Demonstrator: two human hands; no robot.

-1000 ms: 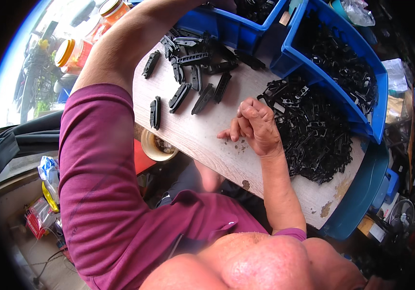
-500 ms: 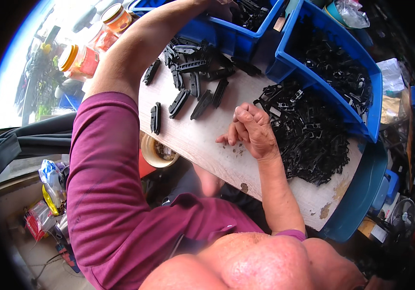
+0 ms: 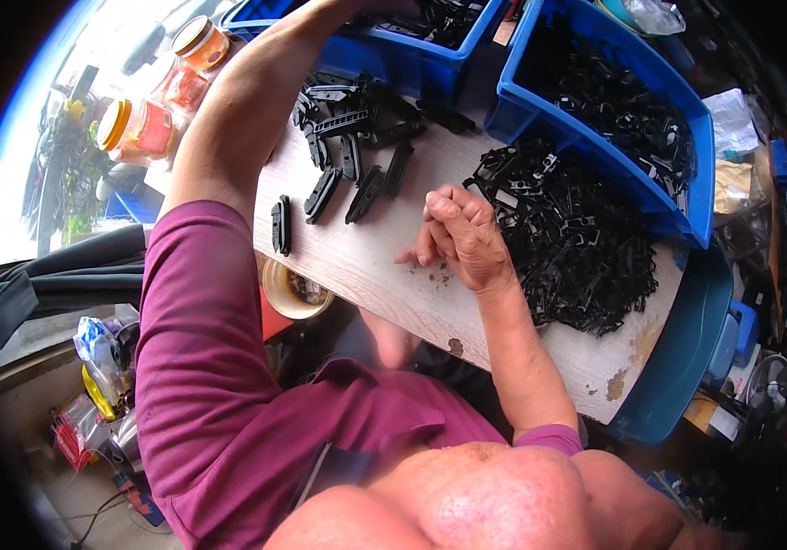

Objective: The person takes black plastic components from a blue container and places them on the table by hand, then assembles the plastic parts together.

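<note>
Resting knuckle-up on the pale wooden tabletop (image 3: 357,266), the right hand (image 3: 462,238) is curled into a loose fist; whether a part sits inside it cannot be told. Just to its right, touching the knuckles, lies the heap of small black plastic clips (image 3: 568,238), too tangled to count. On the hand's other side, near the table's far-left part, lie the separate black oblong plastic pieces (image 3: 348,156), roughly nine or ten, most with their long axes running away from the person; one lies alone at the table's left edge. The right hand is the nearer to both groups. The left arm reaches up past these pieces into the far blue plastic bin (image 3: 393,50); the left hand is hidden over the rim. Two blue bins hold more black parts, the second blue bin (image 3: 678,211) behind the heap. Two orange-lidded jars (image 3: 127,128) stand far left.
</note>
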